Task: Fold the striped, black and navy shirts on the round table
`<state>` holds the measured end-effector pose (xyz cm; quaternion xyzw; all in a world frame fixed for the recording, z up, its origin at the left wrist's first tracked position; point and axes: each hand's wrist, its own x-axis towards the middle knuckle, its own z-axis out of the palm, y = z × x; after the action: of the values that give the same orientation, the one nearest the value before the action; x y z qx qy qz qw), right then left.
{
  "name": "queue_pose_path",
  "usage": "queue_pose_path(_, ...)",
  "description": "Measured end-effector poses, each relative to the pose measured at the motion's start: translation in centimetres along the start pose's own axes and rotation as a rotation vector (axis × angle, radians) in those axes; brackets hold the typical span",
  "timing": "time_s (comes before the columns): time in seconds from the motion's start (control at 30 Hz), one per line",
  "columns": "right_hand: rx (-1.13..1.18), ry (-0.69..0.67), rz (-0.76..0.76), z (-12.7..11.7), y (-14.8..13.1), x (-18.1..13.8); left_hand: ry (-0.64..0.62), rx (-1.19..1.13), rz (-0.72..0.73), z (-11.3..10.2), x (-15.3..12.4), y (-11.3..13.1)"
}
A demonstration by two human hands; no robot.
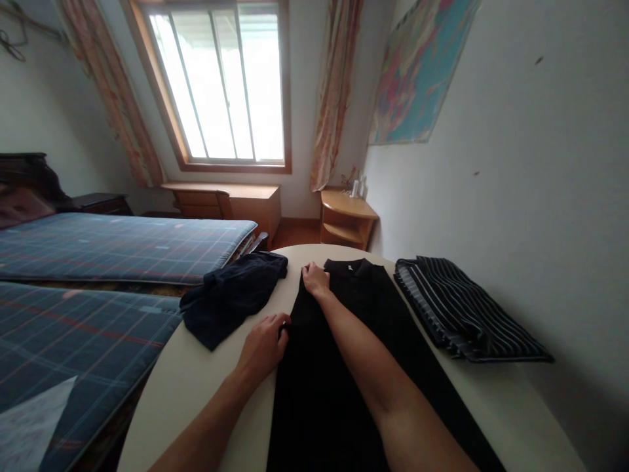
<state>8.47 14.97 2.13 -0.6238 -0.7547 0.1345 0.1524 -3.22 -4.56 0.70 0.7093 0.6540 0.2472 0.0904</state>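
Observation:
A black shirt [344, 373] lies flat along the middle of a round pale table [187, 387], its collar at the far end. My left hand [263, 347] rests on the shirt's left edge about halfway down, fingers curled onto the fabric. My right hand [314, 278] reaches farther out and pinches the same edge near the shoulder. Both arms stretch over the garment.
A crumpled dark navy garment [230, 295] lies at the table's left. A folded black-and-white striped garment [462, 314] sits on the right by the wall. Two beds with blue plaid mattresses [113, 246] stand to the left. A wooden corner shelf [346, 219] and window are beyond.

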Motion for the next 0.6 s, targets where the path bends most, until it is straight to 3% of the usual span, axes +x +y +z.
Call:
queue_pose_path(0.13, -0.001, 0.084, -0.079, -0.2, 0.3, -1.3, -0.041, 0.062, 0.034, 0.1, 0.0, 0.0)
queue_pose_path(0.3, -0.094, 0.181, -0.323, -0.6, 0.2, -3.8, -0.004, 0.080, 0.014, 0.4, -0.1, 0.4)
queue_pose_path(0.43, -0.119, 0.085, -0.320, 0.1, 0.3, -5.7, 0.004, 0.103, -0.013, 0.6, 0.0, 0.4)
queue_pose_path(0.6, -0.118, -0.162, -0.224, 1.4, 0.8, -6.5, 0.015, 0.086, -0.074, 1.0, 0.0, 0.5)
